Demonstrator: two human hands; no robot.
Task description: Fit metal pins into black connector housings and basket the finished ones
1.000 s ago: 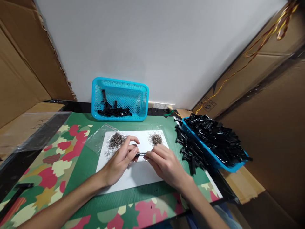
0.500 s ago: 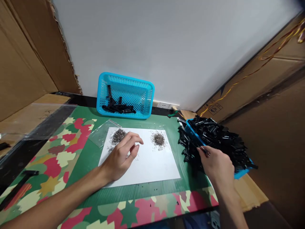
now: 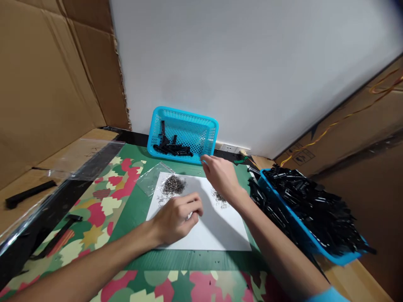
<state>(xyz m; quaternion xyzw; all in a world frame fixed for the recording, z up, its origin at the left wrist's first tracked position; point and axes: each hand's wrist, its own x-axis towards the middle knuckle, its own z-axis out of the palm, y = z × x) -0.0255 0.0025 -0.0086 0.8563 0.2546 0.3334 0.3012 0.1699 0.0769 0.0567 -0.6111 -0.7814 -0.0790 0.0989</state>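
Observation:
My left hand (image 3: 181, 218) is over the white sheet (image 3: 214, 235), below a dark heap of tiny metal pieces (image 3: 174, 184). Its fingers are curled and the thumb comes up close to the index finger; anything pinched there is too small to make out. My right hand (image 3: 222, 174) is raised at the sheet's far edge, by the near right corner of a blue basket (image 3: 183, 110). Its fingers are bent together, and their grip is hidden behind the hand. The right forearm partly covers a second small metal heap (image 3: 219, 196). Several slim black plastic parts (image 3: 173, 149) lie in the basket.
A second blue basket (image 3: 302, 228), heaped with black parts (image 3: 317, 205), stands at the right, with more parts beside it. A clear plastic bag (image 3: 154, 178) touches the sheet's left side. Single black parts (image 3: 58, 237) lie at left. Cardboard (image 3: 47, 84) walls both sides.
My right hand has left the heaped basket and moved left and away from me, towards the other basket. My left hand's fingers have curled in closer. The view has swung left.

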